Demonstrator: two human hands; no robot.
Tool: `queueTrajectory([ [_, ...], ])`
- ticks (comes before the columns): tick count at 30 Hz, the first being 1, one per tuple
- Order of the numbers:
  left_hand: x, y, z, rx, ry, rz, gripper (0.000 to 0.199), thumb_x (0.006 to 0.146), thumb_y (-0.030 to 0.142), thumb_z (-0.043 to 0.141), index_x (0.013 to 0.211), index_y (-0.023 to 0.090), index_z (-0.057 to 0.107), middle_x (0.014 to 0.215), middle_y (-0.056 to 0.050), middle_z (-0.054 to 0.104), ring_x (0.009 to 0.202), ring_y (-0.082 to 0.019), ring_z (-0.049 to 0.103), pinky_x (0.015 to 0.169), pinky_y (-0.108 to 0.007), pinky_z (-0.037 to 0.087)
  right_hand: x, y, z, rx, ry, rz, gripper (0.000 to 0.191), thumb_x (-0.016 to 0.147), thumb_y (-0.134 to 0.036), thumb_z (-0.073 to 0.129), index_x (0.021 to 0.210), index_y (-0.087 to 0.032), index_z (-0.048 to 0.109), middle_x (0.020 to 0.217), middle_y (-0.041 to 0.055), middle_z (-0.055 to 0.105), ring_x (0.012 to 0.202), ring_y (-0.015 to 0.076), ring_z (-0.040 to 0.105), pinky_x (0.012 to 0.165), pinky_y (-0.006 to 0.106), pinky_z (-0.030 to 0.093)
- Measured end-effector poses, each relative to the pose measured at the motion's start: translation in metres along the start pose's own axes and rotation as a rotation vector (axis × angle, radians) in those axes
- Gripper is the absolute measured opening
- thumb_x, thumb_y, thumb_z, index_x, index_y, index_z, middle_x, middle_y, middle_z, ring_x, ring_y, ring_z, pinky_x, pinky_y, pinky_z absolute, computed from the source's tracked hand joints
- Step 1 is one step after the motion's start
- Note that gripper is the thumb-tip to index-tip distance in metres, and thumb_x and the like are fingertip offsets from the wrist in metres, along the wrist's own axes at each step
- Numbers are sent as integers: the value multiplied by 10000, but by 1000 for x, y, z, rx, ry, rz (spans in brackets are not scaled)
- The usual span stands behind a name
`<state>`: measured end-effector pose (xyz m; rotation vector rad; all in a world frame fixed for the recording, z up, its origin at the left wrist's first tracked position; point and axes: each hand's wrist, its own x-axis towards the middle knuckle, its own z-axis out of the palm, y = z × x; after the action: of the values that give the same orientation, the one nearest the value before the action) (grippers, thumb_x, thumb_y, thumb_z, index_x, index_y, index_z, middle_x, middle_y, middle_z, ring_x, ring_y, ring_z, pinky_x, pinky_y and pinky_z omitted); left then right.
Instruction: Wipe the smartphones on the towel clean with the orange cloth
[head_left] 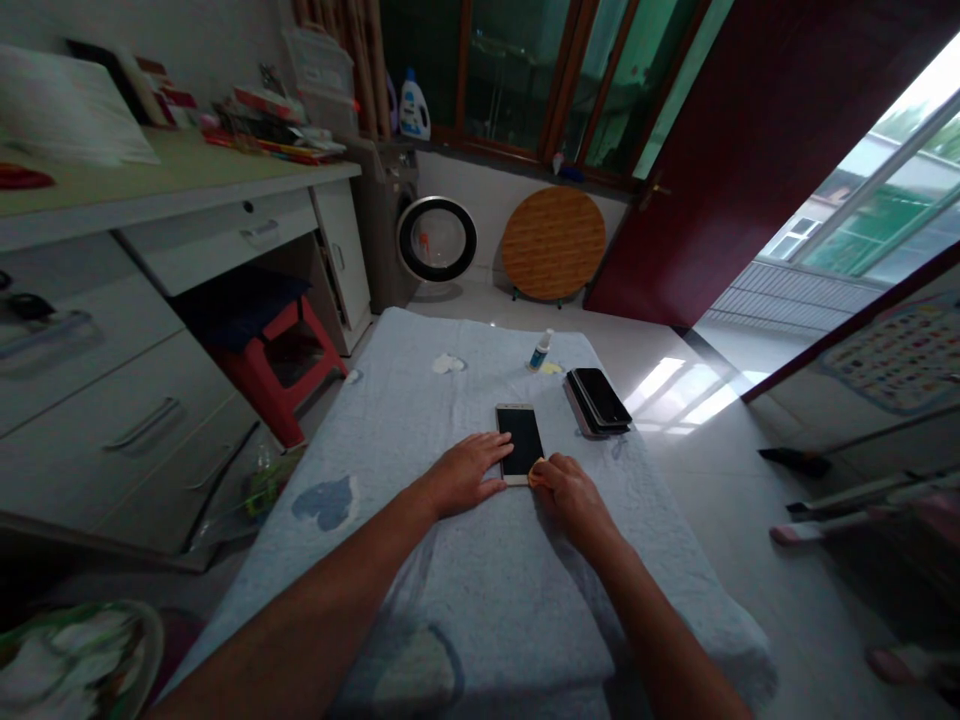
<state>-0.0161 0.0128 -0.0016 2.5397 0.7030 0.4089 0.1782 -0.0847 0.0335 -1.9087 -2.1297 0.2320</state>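
A smartphone (521,440) with a dark screen and a pale gold frame lies face up on a table covered by a light blue cloth (435,400). My left hand (466,472) rests flat at its left edge, fingers spread, with the fingertips on the phone's side. A small orange wiping cloth (537,472) is pinched in my right hand (570,492), pressed against the phone's lower right corner. Beyond to the right sits a stack of dark phones (600,400). A small spray bottle (540,351) with a white top stands near the far edge.
A desk with drawers (157,400) runs along the left, with a red stool (292,360) under it. Past the table are an open washing machine door (438,240) and a round wooden tabletop (553,243). A dark red door (720,150) stands at the right.
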Motion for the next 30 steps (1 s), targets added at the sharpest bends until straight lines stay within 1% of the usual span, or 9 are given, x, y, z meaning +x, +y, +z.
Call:
queueTrajectory([
  [4, 2, -2, 2, -10, 6, -11, 536, 875, 367, 608, 1362, 187, 478, 1493, -113, 415, 1381, -228, 377, 1154, -422, 271, 12, -14, 3, -47, -43, -71, 139, 909, -145, 531, 868, -170, 661, 881, 46, 591, 848, 157, 510, 767, 253, 377],
  [8, 1, -3, 3, -48, 29, -1, 534, 865, 318, 588, 1372, 199, 466, 1490, -101, 423, 1378, -221, 384, 1146, -423, 289, 18, -26, 13, -85, -27, -155, 164, 936, -178, 515, 908, -179, 677, 906, 45, 584, 845, 154, 497, 766, 255, 373],
  [11, -2, -2, 2, -51, 38, 17, 587, 825, 285, 589, 1389, 201, 448, 1500, -97, 406, 1386, -230, 371, 1150, -431, 281, 14, -26, 17, -91, -1, -164, 181, 952, -200, 497, 940, -195, 677, 908, 40, 582, 840, 154, 487, 775, 252, 374],
  [14, -2, 0, 0, -40, 36, 5, 593, 808, 290, 599, 1378, 194, 467, 1500, -99, 406, 1388, -235, 368, 1155, -430, 273, 6, -17, 16, -89, 27, -131, 169, 945, -209, 511, 976, -207, 678, 910, 48, 582, 861, 170, 485, 787, 257, 379],
  [19, 0, 1, -1, -24, 21, -17, 621, 820, 398, 650, 1370, 168, 478, 1497, -118, 407, 1386, -235, 369, 1156, -411, 273, -8, 0, 12, -126, 80, -67, 227, 959, -193, 461, 1057, -186, 666, 910, 78, 596, 837, 190, 483, 783, 284, 386],
  [23, 1, -1, 2, -2, 37, -38, 611, 825, 423, 663, 1361, 187, 488, 1487, -111, 425, 1371, -236, 394, 1144, -414, 291, -12, 5, 2, -89, 64, 25, 231, 957, -204, 458, 986, -196, 687, 870, 66, 594, 839, 184, 504, 766, 267, 390],
  [25, 2, -1, 4, 10, 40, -43, 600, 830, 417, 664, 1360, 195, 489, 1484, -107, 430, 1367, -236, 400, 1140, -418, 298, -11, 6, -7, -63, 26, 70, 257, 956, -210, 451, 894, -202, 701, 836, 54, 588, 818, 169, 524, 731, 251, 387],
  [28, 2, -2, 5, 23, 36, -45, 603, 826, 420, 675, 1358, 200, 495, 1478, -109, 438, 1360, -245, 409, 1133, -422, 312, -4, 10, -21, -37, -23, 117, 305, 940, -207, 455, 765, -196, 704, 803, 50, 591, 774, 149, 553, 702, 241, 385],
  [30, 1, -2, 5, 23, 39, -45, 611, 819, 427, 685, 1354, 196, 502, 1472, -114, 446, 1352, -250, 419, 1124, -420, 328, 6, 12, -26, -11, -6, 132, 273, 916, -195, 474, 786, -187, 714, 821, 54, 620, 793, 148, 578, 720, 238, 391],
])
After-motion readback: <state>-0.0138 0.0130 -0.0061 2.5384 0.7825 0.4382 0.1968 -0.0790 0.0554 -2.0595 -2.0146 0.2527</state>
